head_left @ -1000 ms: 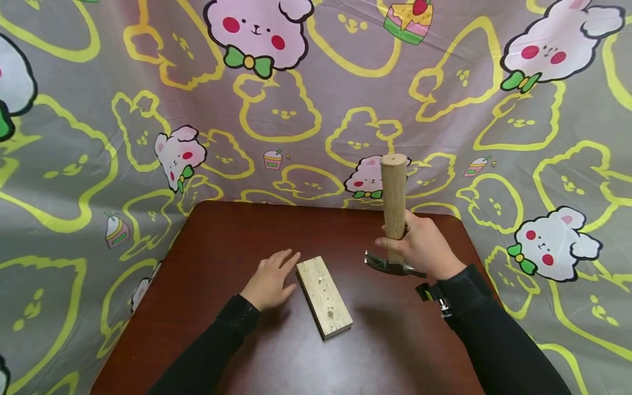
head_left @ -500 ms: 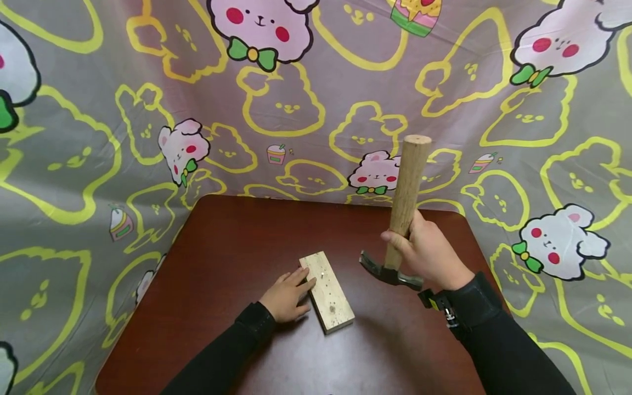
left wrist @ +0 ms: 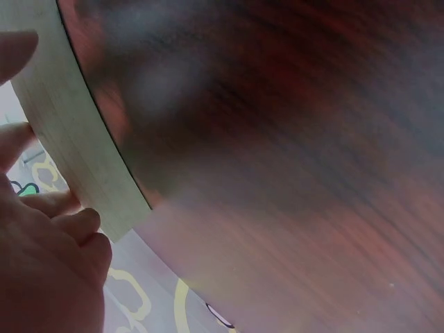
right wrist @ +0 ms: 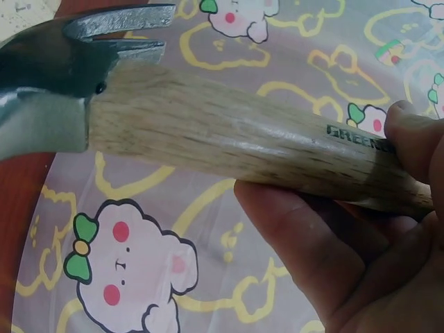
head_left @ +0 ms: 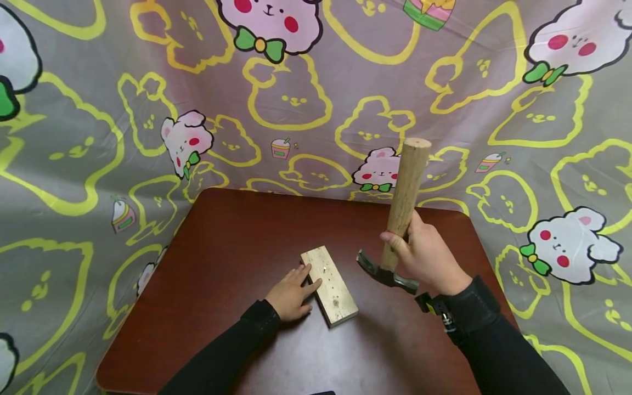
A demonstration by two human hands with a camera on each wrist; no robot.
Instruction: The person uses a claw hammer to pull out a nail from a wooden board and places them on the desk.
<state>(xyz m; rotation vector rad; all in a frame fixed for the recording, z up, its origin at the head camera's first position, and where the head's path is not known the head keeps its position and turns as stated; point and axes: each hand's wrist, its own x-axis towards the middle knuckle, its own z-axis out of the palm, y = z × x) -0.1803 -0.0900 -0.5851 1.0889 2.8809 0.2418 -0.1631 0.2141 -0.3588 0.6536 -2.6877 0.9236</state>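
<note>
In the head view a pale wooden block lies flat on the table, slanted, with small dark holes in its top. Near its far end a small shiny nail-like bit shows. My left hand rests at the block's left side, fingertips over its top edge. In the left wrist view the fingers touch the block. My right hand grips a claw hammer by its wooden handle, head down, above the table right of the block. Its claw shows in the right wrist view.
The dark red-brown table has rounded corners. A grey cloth with cartoon rabbits hangs behind and beside it. A dark thing peeks in at the bottom edge of the head view.
My left hand has moved right from beside the block onto its edge. The hammer's handle, upright before, now leans right, and its head has swung slightly down and left.
</note>
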